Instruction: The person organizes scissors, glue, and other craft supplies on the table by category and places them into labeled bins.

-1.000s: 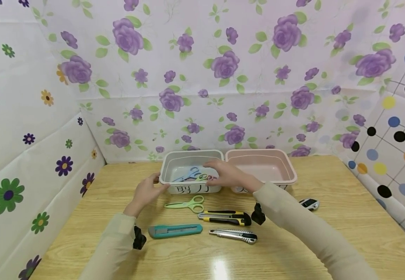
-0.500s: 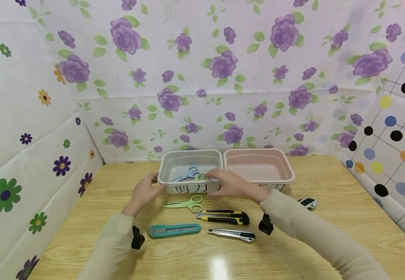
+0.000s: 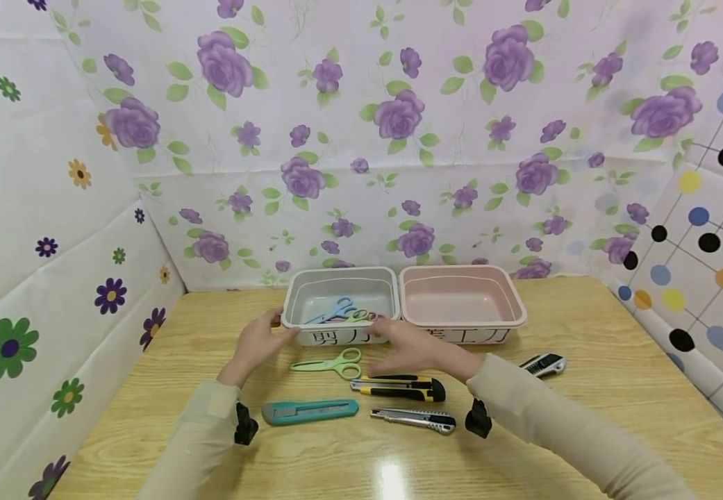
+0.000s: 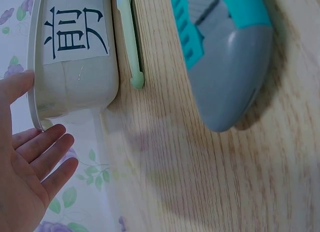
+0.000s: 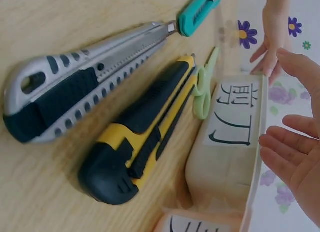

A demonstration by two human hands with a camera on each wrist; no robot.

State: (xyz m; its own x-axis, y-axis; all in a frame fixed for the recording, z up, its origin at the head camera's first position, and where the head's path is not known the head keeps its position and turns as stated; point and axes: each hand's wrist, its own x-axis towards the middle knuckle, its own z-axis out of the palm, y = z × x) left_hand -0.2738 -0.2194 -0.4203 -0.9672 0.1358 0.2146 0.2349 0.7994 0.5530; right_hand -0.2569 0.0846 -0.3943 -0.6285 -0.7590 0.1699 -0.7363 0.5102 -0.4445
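My left hand [image 3: 261, 351] holds the front left corner of the grey bin [image 3: 311, 281], thumb at the front rim and fingers around the side. Blue scissors [image 3: 339, 309] and green-handled scissors [image 3: 358, 316] lie inside the bin, with part of a pink handle. My right hand [image 3: 408, 347] is by the front right corner of that bin, fingers extended and spread, nothing in its grasp; in the right wrist view its fingertips [image 5: 267, 142] are right at the rim. Green scissors [image 3: 330, 364] lie on the table between the hands, and a yellow-and-black utility knife [image 3: 401, 387] lies below the right hand.
A pink bin [image 3: 461, 309] stands against the grey bin's right side. On the table [image 3: 211, 451] lie a teal utility knife [image 3: 311, 411], a silver utility knife [image 3: 416, 419] and another silver utility knife [image 3: 545, 364] beyond the right sleeve. Flowered sheets hang behind.
My right hand has drawn back from over the grey bin to its front right corner, fingers spreading. The left hand stays at the left corner.
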